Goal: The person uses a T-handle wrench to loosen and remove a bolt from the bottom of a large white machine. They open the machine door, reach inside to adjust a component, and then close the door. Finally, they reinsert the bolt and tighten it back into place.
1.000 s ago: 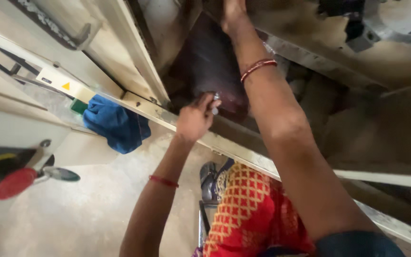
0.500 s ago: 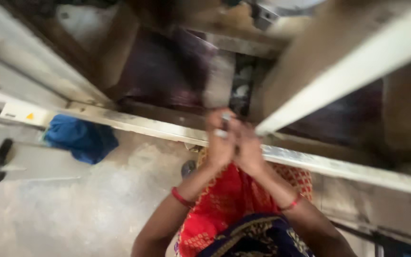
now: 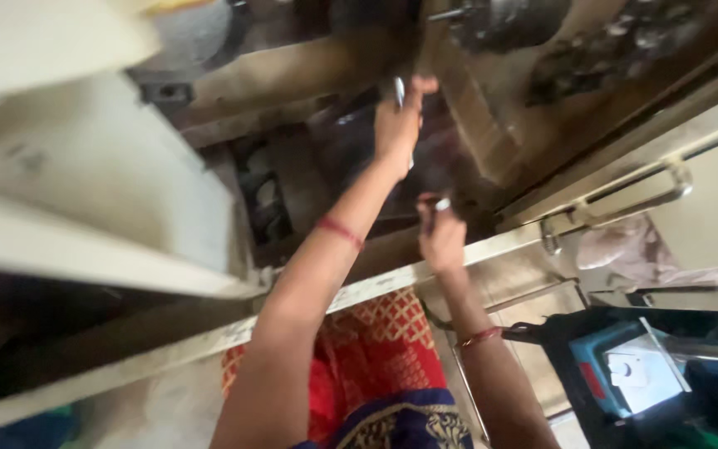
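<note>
L hand [image 3: 398, 125]: raised high, arm stretched up into dark machine interior [image 3: 351, 158]; fingers curled round a thin silvery metal piece [image 3: 399, 90], tip showing above the knuckles; exact kind of piece can't be told, blurred. Red thread band [image 3: 340, 231] on L wrist. R hand [image 3: 440, 237]: lower, just above the pale frame rail [image 3: 309, 308], fingers pinched on a small light-coloured object [image 3: 442, 204] at fingertip level; too small/blurred to tell what. Red bangle [image 3: 479, 337] on R wrist. Hands apart, L well above R, both over the dark opening. Surroundings: cream panel [image 3: 101, 175] upper left, tilted; cream door w/ metal handle [image 3: 625, 195] at right; rail runs diagonally lower left to mid right, paint chipped. Lower right: teal-and-black case [image 3: 604, 374] w/ white tag, beside floor. Bottom centre: red patterned garment w/ dark blue border [image 3: 376, 382] of the person. Blue cloth [image 3: 18, 428] at lower left corner, mostly cut off.
</note>
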